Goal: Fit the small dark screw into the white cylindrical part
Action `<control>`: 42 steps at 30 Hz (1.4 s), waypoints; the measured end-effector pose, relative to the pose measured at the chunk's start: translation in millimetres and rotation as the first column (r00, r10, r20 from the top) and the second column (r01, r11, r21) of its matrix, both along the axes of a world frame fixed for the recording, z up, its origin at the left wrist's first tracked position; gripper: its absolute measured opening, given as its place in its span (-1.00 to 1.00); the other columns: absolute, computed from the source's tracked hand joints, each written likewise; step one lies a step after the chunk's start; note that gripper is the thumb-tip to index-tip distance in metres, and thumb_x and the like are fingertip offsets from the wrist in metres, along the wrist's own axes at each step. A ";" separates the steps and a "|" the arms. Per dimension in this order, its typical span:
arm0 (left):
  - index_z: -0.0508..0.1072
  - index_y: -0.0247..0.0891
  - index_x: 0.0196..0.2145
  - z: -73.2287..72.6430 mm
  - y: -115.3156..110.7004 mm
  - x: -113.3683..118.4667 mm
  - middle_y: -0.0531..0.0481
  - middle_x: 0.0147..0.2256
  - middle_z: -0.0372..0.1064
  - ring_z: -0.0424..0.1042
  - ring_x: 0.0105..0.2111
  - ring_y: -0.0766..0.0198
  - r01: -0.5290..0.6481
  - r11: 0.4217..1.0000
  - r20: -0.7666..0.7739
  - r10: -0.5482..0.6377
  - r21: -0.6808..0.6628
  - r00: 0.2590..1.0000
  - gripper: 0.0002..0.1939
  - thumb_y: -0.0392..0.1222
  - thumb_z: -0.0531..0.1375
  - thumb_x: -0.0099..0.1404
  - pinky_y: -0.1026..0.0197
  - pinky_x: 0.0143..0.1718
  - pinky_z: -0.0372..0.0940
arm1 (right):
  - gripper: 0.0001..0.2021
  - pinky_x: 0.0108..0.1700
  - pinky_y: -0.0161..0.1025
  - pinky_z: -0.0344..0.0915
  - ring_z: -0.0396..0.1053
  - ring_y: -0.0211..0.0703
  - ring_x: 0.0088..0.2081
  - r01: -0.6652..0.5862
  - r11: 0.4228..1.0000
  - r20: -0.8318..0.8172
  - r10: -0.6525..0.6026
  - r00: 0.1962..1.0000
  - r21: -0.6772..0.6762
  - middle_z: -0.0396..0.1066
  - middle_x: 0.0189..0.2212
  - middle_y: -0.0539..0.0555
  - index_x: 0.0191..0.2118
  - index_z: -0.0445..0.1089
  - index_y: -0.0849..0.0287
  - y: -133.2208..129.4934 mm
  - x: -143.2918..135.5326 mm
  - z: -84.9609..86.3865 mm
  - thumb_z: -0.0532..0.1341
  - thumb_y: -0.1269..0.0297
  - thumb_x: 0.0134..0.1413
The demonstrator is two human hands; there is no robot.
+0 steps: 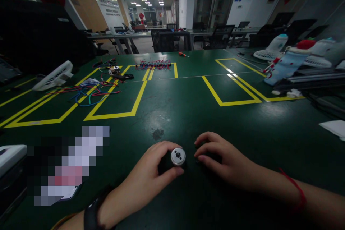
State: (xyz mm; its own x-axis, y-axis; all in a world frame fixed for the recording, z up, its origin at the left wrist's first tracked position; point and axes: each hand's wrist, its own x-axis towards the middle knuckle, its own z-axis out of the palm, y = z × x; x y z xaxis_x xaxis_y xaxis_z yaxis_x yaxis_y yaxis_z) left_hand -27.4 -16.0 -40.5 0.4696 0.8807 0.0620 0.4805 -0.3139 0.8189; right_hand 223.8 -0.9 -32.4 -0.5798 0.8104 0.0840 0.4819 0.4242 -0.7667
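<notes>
A small round silver metal part [178, 156] with dark holes in its top face stands upright on the green table [172, 115]. My left hand [153, 172] is wrapped round it, thumb at the near side and fingers at the far side. Just to the right, my right hand [226, 160] rests over the table with its fingers curved and apart. A tiny dark thing [198, 161] lies by its fingertips, too small to make out.
Loose coloured wires [94, 91] and a white fan [55, 75] lie at the left. A screwdriver [183, 54] is at the far edge. Dark metal profiles [309, 81] and a blue bottle [285, 64] occupy the right. A blurred-out object [78, 161] lies near left.
</notes>
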 end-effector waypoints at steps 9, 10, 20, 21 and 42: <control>0.36 -0.09 -0.01 1.3 -1.4 0.1 -0.03 -0.05 0.39 0.38 -0.05 0.09 -0.002 1.000 0.005 0.002 0.013 1.000 -0.67 -0.22 0.25 0.28 -0.02 0.01 0.27 | -0.77 -0.28 -0.24 0.28 0.36 -0.19 -0.30 0.302 0.778 -0.371 -0.552 0.746 -0.550 0.43 -0.30 0.04 -0.23 0.46 0.12 15.8 10.2 -8.6 0.21 0.08 0.16; 0.36 -0.08 0.00 1.0 -1.2 -0.1 -0.03 -0.04 0.39 0.38 -0.04 0.08 -0.003 1.000 0.002 0.003 0.014 1.000 -0.67 -0.22 0.25 0.28 -0.03 0.02 0.26 | -0.77 -0.29 -0.25 0.27 0.36 -0.19 -0.30 0.299 0.769 -0.382 -0.565 0.731 -0.565 0.44 -0.30 0.05 -0.24 0.47 0.13 16.2 10.3 -8.6 0.23 0.08 0.14; 0.32 -0.02 0.09 -1.1 -1.3 -3.3 0.00 0.05 0.36 0.35 0.04 0.07 -0.016 0.999 -0.028 0.017 0.039 0.999 -0.56 -0.21 0.26 0.27 -0.05 0.08 0.23 | -0.79 -0.35 -0.31 0.21 0.30 -0.25 -0.37 0.256 0.902 -0.257 -0.354 0.899 -0.348 0.38 -0.36 -0.01 -0.26 0.47 0.12 6.4 6.0 -0.6 0.17 0.13 0.22; 0.33 -0.03 0.08 -0.6 -1.3 -3.2 -0.01 0.05 0.37 0.35 0.04 0.07 -0.014 0.999 -0.027 0.015 0.037 1.000 -0.57 -0.21 0.26 0.27 -0.05 0.08 0.24 | -0.79 -0.35 -0.30 0.21 0.30 -0.25 -0.37 0.263 0.900 -0.252 -0.360 0.898 -0.347 0.37 -0.36 -0.01 -0.26 0.47 0.12 6.8 6.1 -0.5 0.16 0.13 0.22; 0.34 -0.04 -0.01 -1.0 -1.2 0.6 0.07 -0.06 0.39 0.37 -0.06 0.15 0.020 1.000 0.014 -0.020 0.014 1.000 -0.65 -0.25 0.27 0.27 0.08 0.01 0.24 | -0.88 0.00 -0.23 0.30 0.34 -0.16 -0.04 -0.012 0.978 -0.062 0.025 0.998 0.207 0.32 -0.06 0.10 -0.20 0.47 0.14 6.9 -27.9 29.2 0.27 0.34 0.12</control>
